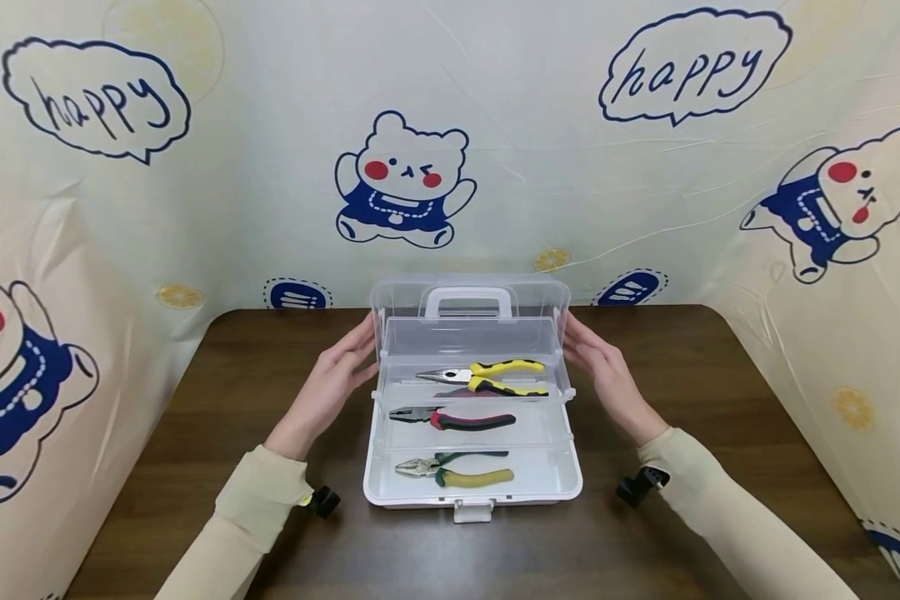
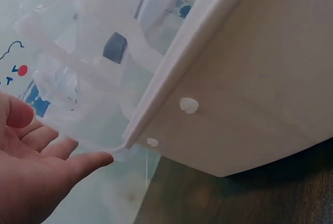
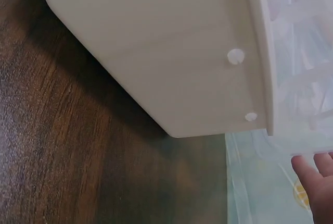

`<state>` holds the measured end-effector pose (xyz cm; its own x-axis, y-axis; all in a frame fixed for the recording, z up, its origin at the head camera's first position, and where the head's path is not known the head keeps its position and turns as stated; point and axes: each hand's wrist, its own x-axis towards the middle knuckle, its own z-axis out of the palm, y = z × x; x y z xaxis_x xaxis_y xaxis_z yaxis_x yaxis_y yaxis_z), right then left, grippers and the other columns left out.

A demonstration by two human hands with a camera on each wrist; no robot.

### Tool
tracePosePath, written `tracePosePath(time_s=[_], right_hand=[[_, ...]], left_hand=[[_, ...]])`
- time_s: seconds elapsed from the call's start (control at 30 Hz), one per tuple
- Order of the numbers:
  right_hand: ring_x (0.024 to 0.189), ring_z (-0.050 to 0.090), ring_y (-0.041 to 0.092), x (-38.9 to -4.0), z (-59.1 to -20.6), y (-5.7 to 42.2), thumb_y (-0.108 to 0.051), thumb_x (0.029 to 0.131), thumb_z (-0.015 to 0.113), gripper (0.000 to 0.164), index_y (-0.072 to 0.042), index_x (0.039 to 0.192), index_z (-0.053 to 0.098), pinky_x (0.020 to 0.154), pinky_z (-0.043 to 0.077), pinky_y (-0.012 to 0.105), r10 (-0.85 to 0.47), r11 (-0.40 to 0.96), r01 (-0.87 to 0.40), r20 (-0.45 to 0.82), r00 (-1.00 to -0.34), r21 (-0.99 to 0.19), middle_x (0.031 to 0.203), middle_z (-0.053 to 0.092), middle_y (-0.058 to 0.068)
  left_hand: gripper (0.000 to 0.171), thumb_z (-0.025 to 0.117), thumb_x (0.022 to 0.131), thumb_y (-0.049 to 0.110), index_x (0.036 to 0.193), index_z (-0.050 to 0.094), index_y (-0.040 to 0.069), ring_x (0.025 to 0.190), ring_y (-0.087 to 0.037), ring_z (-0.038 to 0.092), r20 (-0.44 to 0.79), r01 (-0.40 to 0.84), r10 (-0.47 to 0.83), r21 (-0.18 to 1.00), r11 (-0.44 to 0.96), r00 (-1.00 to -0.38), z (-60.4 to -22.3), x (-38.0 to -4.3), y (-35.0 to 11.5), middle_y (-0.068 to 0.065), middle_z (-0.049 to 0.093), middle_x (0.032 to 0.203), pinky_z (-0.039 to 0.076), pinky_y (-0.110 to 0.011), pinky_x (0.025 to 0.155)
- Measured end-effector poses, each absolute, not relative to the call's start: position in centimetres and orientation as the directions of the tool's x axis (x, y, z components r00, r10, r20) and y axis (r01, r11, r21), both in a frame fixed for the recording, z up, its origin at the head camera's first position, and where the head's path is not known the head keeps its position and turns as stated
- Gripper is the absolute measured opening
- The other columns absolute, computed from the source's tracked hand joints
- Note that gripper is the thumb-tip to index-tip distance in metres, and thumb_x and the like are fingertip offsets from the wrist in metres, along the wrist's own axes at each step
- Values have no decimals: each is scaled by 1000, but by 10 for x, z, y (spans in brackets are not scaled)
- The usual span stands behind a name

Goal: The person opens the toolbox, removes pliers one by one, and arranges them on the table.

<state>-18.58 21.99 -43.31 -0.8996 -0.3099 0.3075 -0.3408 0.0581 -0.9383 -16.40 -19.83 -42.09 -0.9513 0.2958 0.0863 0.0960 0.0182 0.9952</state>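
A white toolbox [image 1: 376, 467] stands in the middle of the table, its clear lid [image 1: 401, 293] raised at the back. Inside, from back to front, lie long-nose pliers [image 1: 512, 367] with yellow-and-black handles, pliers [image 1: 474, 422] with red-and-black handles, and pliers [image 1: 476, 477] with green-and-yellow handles. My left hand [image 1: 333, 379] is at the lid's left side, fingers extended; in the left wrist view its fingertips [image 2: 101, 160] reach the lid's edge. On the opposite side my right hand [image 1: 603, 371] has its fingers stretched along the lid. Only some of its fingers [image 3: 307, 174] show in the right wrist view.
The brown wooden table [image 1: 457, 562] has rounded far corners. A printed cloth [image 1: 532, 192] with bears hangs behind it and along both sides. A white latch [image 1: 473, 511] sticks out at the box's front, and a white handle [image 1: 468, 293] shows at the lid.
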Motion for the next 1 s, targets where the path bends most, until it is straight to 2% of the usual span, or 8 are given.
tracePosePath(time_s=[0.23, 0.33, 0.5, 0.6, 0.8, 1.0], right_hand=[[151, 34, 35, -194, -436, 217, -39, 116, 23, 62, 1, 163, 26, 109, 45, 18, -317, 58, -247, 217, -923, -967, 169, 27, 19], [152, 32, 37, -197, -435, 217, -43, 116, 21, 64, -1, 164, 25, 109, 45, 18, -324, 67, -220, 187, -927, -973, 170, 27, 16], [153, 32, 36, -203, -434, 216, -41, 116, 18, 62, -3, 165, 24, 110, 44, 20, -341, 86, -177, 138, -930, -980, 170, 26, 14], [153, 31, 36, -207, -435, 214, -40, 116, 17, 62, -3, 165, 21, 116, 40, 27, -344, 105, -143, 99, -934, -984, 171, 23, 15], [155, 26, 36, -211, -442, 213, -46, 114, 15, 67, -5, 167, 12, 124, 26, 52, -367, 123, -104, 52, -929, -987, 173, 17, 16], [155, 25, 38, -216, -450, 215, -51, 113, 13, 70, -8, 168, 10, 124, 24, 59, -381, 155, -90, 24, -924, -984, 172, 18, 17]], left_hand=[[53, 31, 116, 19, 167, 21, 14, 157, -25, 24, 77, 89, 289, 996, 30, -954, -425, -170, -198, -1, 19, 174, 33, -47, 120], [53, 31, 115, 18, 167, 21, 14, 157, -25, 24, 75, 83, 289, 996, 16, -954, -428, -173, -198, -2, 19, 174, 34, -45, 120], [54, 30, 114, 10, 167, 20, 11, 158, -25, 23, 70, 58, 281, 997, -50, -957, -430, -177, -197, -4, 20, 174, 33, -44, 120], [56, 29, 113, 6, 167, 18, 9, 158, -25, 22, 57, 37, 277, 996, -79, -959, -432, -181, -196, -6, 19, 174, 31, -47, 121], [56, 26, 112, 5, 167, 16, 8, 158, -25, 20, 6, -30, 276, 992, -126, -961, -439, -190, -195, -7, 18, 174, 27, -51, 124], [57, 27, 111, 4, 167, 15, 7, 159, -25, 19, -25, -66, 273, 988, -143, -962, -447, -195, -194, -10, 16, 174, 25, -50, 125]])
